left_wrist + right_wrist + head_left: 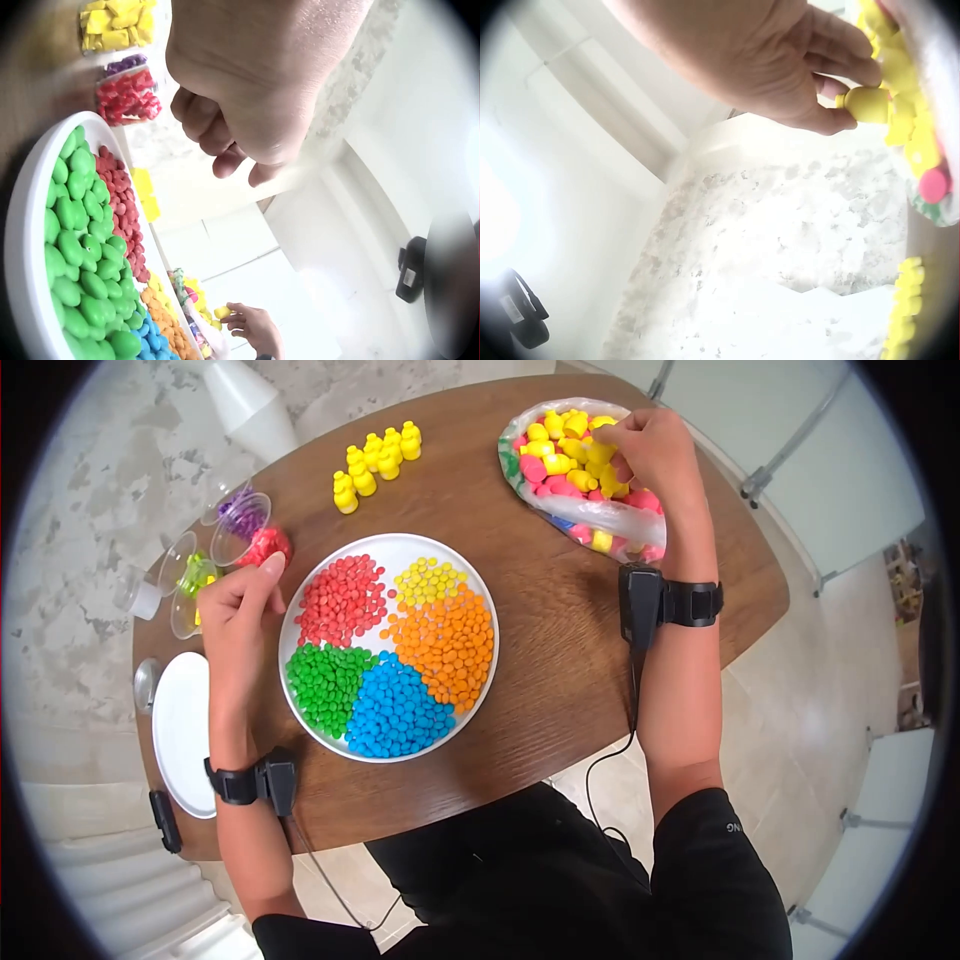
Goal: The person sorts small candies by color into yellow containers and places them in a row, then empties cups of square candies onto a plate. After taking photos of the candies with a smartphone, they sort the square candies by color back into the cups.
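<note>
A pale tiled floor (780, 760) surrounds the curved brown wooden bench (560, 650) as my right hand (660, 455) pinches one yellow bottle-shaped piece (866, 103) at one clear plastic bag (600, 514). My left hand (235, 615), loosely curled, empty, hovers beside one round white plate (287, 690) of button-shaped sweets (400, 710) in five colours.

- Worktop (540, 710): brown, streaked with darker wood grain.
- Round plate (395, 543): plain white.
- Sweets on it, in blocks of one colour each: red (342, 600), yellow (430, 582), orange (450, 645), blue (395, 710), green (328, 685).
- Grouped little bottles (387, 463): solid yellow.
- Bag (600, 513): translucent whitish, patched green and blue; yellow and pink pieces (533, 468) inside.
- Clear cups (178, 550): purple, red, and green contents.
- Oval plate (183, 730): white.
- Sleeve (720, 840): black, pale lettering.
</note>
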`<state>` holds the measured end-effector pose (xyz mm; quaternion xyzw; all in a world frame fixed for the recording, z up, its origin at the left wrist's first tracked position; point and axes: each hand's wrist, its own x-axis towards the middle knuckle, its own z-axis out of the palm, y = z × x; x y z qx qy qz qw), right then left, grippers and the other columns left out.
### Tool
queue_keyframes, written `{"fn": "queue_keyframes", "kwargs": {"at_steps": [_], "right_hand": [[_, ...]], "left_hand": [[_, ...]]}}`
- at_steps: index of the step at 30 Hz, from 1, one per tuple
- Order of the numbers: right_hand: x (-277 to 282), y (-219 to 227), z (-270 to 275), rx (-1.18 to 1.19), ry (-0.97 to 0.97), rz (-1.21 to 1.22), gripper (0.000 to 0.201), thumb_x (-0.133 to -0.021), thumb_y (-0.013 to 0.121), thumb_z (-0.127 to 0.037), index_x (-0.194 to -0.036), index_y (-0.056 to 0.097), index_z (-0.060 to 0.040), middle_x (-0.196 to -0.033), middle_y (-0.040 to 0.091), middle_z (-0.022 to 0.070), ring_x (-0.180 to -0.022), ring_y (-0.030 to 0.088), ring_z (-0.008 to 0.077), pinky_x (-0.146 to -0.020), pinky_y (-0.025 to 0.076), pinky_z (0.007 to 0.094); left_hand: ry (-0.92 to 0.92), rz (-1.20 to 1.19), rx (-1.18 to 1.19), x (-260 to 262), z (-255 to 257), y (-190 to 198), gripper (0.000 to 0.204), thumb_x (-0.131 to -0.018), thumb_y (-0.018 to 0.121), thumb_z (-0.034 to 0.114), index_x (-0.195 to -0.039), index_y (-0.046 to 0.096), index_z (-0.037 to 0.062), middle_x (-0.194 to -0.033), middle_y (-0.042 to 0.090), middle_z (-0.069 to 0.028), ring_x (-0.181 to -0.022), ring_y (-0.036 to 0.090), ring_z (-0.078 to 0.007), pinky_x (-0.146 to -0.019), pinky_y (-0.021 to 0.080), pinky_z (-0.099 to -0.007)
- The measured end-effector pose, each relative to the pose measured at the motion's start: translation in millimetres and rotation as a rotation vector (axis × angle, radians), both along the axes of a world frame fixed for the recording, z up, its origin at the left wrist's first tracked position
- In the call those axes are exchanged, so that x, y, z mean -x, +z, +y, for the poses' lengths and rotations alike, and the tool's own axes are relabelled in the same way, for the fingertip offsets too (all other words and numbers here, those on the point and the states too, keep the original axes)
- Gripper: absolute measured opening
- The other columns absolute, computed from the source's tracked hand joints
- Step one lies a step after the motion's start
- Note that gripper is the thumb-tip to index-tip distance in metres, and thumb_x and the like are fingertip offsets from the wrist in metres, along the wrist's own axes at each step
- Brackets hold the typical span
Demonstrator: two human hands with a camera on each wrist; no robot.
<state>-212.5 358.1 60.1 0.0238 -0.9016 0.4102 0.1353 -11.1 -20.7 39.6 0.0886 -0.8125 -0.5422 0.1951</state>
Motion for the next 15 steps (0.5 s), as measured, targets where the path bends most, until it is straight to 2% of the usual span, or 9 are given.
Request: {"fn": "queue_keyframes", "kwargs": {"at_steps": [1,2,4,5,9,11,13,14,15], "right_hand": [[6,-5,3,-0.068,0.0,0.002,0.032,-0.081,0.083,-0.028,-0.08,0.076,0.0033,-0.07,0.074,0.017,-0.062,0.075,0.0251,-0.064,0.059,0.0382],[10,-11,6,-0.079,0.007,-0.006,0.032,-0.081,0.083,-0.028,-0.08,0.076,0.0033,-0.07,0.074,0.017,-0.062,0.075,0.0251,-0.064,0.059,0.0382],[17,-18,4,-0.226,-0.011,0.157,0.034,-0.079,0.084,-0.033,-0.085,0.079,0.0009,-0.079,0.076,0.0191,-0.076,0.076,0.0309,-0.075,0.059,0.0423],[16,-16,5,-0.289,-0.022,0.117,0.039,-0.077,0.086,-0.036,-0.098,0.082,-0.0031,-0.091,0.079,0.0205,-0.088,0.075,0.0362,-0.082,0.058,0.0448],[14,-29,-23,-0.342,-0.098,0.288,0.038,-0.08,0.084,-0.033,-0.105,0.08,-0.005,-0.101,0.077,0.0195,-0.092,0.073,0.0361,-0.084,0.057,0.0444],[4,-30,-52,-0.303,0.003,0.537,0.034,-0.086,0.081,-0.027,-0.11,0.078,-0.0043,-0.11,0.073,0.0195,-0.102,0.069,0.0363,-0.091,0.054,0.0439],[-11,-40,-96,-0.097,0.301,0.52,0.026,-0.091,0.076,-0.021,-0.108,0.076,-0.0019,-0.111,0.07,0.0194,-0.108,0.065,0.036,-0.096,0.052,0.044],[-17,-43,-112,-0.098,0.49,0.49,0.027,-0.091,0.075,-0.02,-0.11,0.075,-0.001,-0.115,0.069,0.0198,-0.112,0.064,0.0359,-0.098,0.051,0.0449],[-23,-47,-130,-0.119,0.58,0.525,0.027,-0.093,0.071,-0.019,-0.112,0.075,-0.0004,-0.105,0.072,0.0201,-0.101,0.068,0.0352,-0.092,0.053,0.0454]], "left_hand": [[-0.018,0.056,0.073,-1,-2,-2,0.048,-0.102,0.072,0.029,-0.062,0.061,0.0055,-0.059,0.048,0.0058,-0.056,0.039,-0.0044,-0.053,0.024,-0.0271],[-0.03,0.112,0.15,-5,-5,-2,0.047,-0.102,0.072,0.027,-0.062,0.06,0.0054,-0.059,0.048,0.0059,-0.057,0.038,-0.0042,-0.053,0.024,-0.0271],[0.004,0.116,0.13,-8,-5,-6,0.046,-0.101,0.073,0.024,-0.062,0.059,0.0044,-0.059,0.049,0.0062,-0.057,0.038,-0.0038,-0.053,0.025,-0.0268],[-0.002,0.118,0.162,-9,-7,-10,0.046,-0.101,0.073,0.024,-0.062,0.059,0.0039,-0.059,0.049,0.0063,-0.057,0.039,-0.0037,-0.053,0.026,-0.0269],[0.006,0.143,0.157,-8,-13,-21,0.048,-0.1,0.076,0.026,-0.062,0.057,0.0014,-0.057,0.047,0.0049,-0.056,0.041,-0.0033,-0.052,0.029,-0.0273],[0.0,0.165,0.15,-7,-15,-23,0.05,-0.099,0.076,0.027,-0.062,0.056,0.0008,-0.055,0.045,0.0039,-0.056,0.041,-0.003,-0.051,0.029,-0.0275],[0.033,0.135,0.246,-7,-16,-24,0.05,-0.096,0.079,0.028,-0.062,0.056,0.0,-0.051,0.045,-0.0022,-0.049,0.042,-0.0088,-0.049,0.032,-0.0305],[0.046,0.143,0.244,-9,-14,-22,0.05,-0.096,0.079,0.028,-0.062,0.056,0.0,-0.051,0.045,-0.0022,-0.049,0.042,-0.0088,-0.049,0.032,-0.0305],[0.054,0.175,0.402,-12,-11,-18,0.046,-0.096,0.078,0.026,-0.064,0.058,-0.0007,-0.052,0.045,-0.0025,-0.05,0.04,-0.0094,-0.049,0.032,-0.0314]]}}
